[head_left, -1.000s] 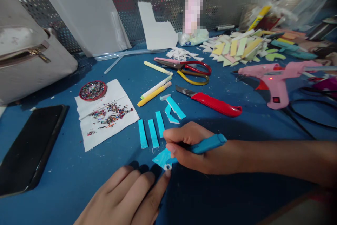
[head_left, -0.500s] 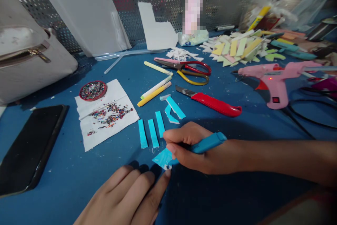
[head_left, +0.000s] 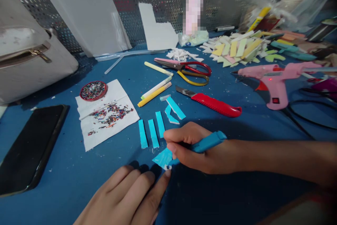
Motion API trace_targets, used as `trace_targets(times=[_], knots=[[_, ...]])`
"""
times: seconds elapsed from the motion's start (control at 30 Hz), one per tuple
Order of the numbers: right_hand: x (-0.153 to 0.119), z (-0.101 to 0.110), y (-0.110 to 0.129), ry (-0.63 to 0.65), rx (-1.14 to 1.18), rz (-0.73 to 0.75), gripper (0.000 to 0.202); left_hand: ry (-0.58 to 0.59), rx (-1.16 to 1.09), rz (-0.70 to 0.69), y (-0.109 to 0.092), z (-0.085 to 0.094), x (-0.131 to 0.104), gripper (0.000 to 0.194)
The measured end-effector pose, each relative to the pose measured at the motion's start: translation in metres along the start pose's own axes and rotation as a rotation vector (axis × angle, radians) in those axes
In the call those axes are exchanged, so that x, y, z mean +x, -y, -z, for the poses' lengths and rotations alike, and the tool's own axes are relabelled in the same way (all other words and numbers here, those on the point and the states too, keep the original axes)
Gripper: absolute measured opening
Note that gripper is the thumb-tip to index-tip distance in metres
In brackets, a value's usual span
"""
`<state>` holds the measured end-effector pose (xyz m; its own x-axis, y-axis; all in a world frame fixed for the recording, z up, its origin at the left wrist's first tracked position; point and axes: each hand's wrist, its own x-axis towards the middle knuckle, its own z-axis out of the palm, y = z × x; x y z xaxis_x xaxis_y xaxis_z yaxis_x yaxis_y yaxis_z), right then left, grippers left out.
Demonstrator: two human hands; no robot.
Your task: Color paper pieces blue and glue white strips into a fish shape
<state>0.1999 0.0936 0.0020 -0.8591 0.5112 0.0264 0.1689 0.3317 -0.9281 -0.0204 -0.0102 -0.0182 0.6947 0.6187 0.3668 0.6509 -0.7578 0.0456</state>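
A blue marker (head_left: 209, 142) is gripped in my right hand (head_left: 196, 151), its tip down on a small blue-coloured piece (head_left: 162, 159) with a white corner. A little dark-and-white dot (head_left: 167, 167) shows on that corner. My left hand (head_left: 129, 191) lies palm down at the piece's near edge; its index fingertip presses the white corner and the other fingers are bent, holding nothing. Just beyond, three blue strips (head_left: 153, 133) stand side by side. Farther off are another blue strip (head_left: 176, 107) and a bent blue offcut (head_left: 171, 115). My right fingers cover part of the piece.
Past the strips lie a red utility knife (head_left: 216, 104), scissors (head_left: 195, 68) and several pale and yellow markers (head_left: 154, 94). A pink glue gun (head_left: 276, 81) lies right, its cord trailing. Left are a phone (head_left: 31, 147), a bead dish (head_left: 93, 91) and loose beads on paper (head_left: 92, 139).
The marker in my right hand has tilted very slightly, its back end lower. My left hand and the blue piece keep their places.
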Motion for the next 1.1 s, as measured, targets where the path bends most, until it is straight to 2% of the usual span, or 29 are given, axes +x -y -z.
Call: trace_targets(times=[0.37,0.67,0.83,1.1], knots=[[0.0,0.0016,0.0004,0.012,-0.009,-0.006,0.032,0.053,-0.001,0.018,-0.0008,0.0009,-0.0004,0.033],[0.0001,0.0013,-0.0007,0.019,-0.001,-0.009,0.032,-0.012,0.001,0.004,0.0022,0.0,0.0,0.033],[-0.0001,0.0018,-0.0011,0.034,0.005,-0.012,0.033,0.05,-0.012,0.01,0.0013,0.0018,-0.0011,0.033],[0.0009,0.0013,-0.0019,0.035,0.015,-0.007,0.033,0.029,-0.001,0.012,-0.0002,0.0006,-0.0007,0.032]])
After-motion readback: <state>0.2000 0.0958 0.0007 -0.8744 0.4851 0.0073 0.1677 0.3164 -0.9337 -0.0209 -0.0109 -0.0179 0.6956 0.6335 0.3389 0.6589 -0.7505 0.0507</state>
